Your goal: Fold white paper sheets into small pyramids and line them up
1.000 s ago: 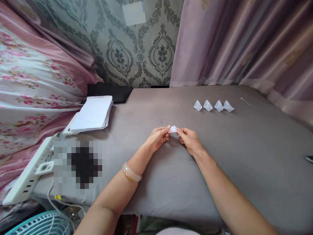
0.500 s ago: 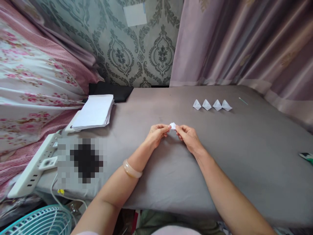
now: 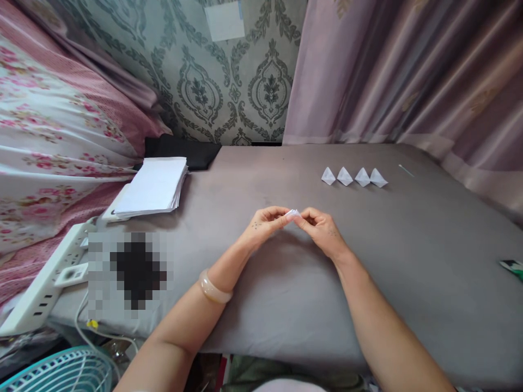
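Between both hands, over the middle of the grey-covered table (image 3: 261,305), is a small piece of folded white paper (image 3: 293,213). My left hand (image 3: 267,222) pinches its left side with thumb and fingers. On the right side, my right hand (image 3: 321,227) pinches it too, the thumbs close together in front. Part of the paper is hidden behind the fingers. Beyond my hands, to the right, stand several folded white paper shapes with pointed tops (image 3: 345,177) in a row.
A stack of white paper (image 3: 151,185) lies at the left by a black folded item (image 3: 183,152). White power strips (image 3: 49,280) run along the left edge, near a blurred-out dark patch (image 3: 137,272). A teal fan (image 3: 61,370) stands lower left. A thin stick (image 3: 406,170) lies far right.
My thumbs have come closer together over the folded paper, and both hands have turned slightly, covering more of its lower part. The view has shifted a little.
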`<act>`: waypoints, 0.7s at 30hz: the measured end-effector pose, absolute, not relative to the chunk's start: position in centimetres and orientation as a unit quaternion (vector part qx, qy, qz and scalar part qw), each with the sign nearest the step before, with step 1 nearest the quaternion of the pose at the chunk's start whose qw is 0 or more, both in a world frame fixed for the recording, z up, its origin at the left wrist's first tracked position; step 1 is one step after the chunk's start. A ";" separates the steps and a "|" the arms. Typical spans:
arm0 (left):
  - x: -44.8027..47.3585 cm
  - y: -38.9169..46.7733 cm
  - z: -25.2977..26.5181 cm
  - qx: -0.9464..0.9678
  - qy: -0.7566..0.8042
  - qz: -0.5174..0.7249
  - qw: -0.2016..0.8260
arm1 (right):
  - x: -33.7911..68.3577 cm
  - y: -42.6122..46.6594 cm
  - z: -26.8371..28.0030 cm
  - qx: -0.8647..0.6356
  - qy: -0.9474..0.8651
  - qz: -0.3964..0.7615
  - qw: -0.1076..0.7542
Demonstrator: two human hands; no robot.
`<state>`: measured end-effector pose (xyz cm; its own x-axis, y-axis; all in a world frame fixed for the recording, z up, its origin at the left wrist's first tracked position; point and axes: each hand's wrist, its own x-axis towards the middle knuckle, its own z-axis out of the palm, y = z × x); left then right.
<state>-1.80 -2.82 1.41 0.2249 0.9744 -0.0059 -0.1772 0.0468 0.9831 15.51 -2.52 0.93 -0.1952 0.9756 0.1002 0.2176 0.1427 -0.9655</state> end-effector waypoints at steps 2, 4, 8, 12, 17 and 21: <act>-2.1 -2.6 1.2 0.509 0.405 0.477 0.591 | 15.4 -2.3 0.4 -0.476 -0.653 0.424 0.409; -2.4 -2.3 0.9 0.535 0.423 0.472 0.558 | 15.3 -2.0 -0.3 -0.475 -0.687 0.370 0.406; -2.6 -2.0 0.3 0.626 0.457 0.447 0.446 | 15.2 -1.6 -1.6 -0.475 -0.732 0.285 0.397; -2.7 -1.8 -0.7 0.678 0.461 0.424 0.385 | 15.0 -1.7 -2.1 -0.480 -0.757 0.258 0.360; -2.8 -1.5 -1.4 0.691 0.488 0.402 0.350 | 14.6 -2.1 -2.0 -0.483 -0.761 0.247 0.355; -2.7 -1.8 -1.1 0.693 0.494 0.397 0.343 | 14.3 -2.1 -1.8 -0.482 -0.761 0.233 0.366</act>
